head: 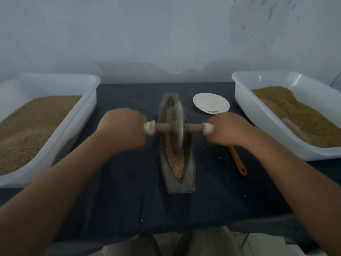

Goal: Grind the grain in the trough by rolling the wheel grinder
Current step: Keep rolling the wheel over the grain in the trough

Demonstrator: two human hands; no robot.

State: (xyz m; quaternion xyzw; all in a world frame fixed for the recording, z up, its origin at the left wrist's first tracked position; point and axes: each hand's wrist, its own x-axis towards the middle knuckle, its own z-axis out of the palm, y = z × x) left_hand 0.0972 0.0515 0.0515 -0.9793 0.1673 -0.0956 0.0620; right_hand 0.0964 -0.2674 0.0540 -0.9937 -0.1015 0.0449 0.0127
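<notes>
A narrow boat-shaped grey trough [188, 174] lies lengthwise on the dark cloth, with tan grain [176, 163] along its groove. The grey wheel grinder [177, 126] stands upright in the trough near its middle, on a wooden axle with pale end caps. My left hand [122, 129] grips the left end of the axle. My right hand [229, 130] grips the right end. Both fists hide the handle ends.
A white tub [81, 115] of grain stands at the left, another white tub [245, 108] of grain with a scoop in it at the right. A pale round plate [211, 105] lies beyond my right hand, and an orange-handled tool [238, 160] lies beside the trough.
</notes>
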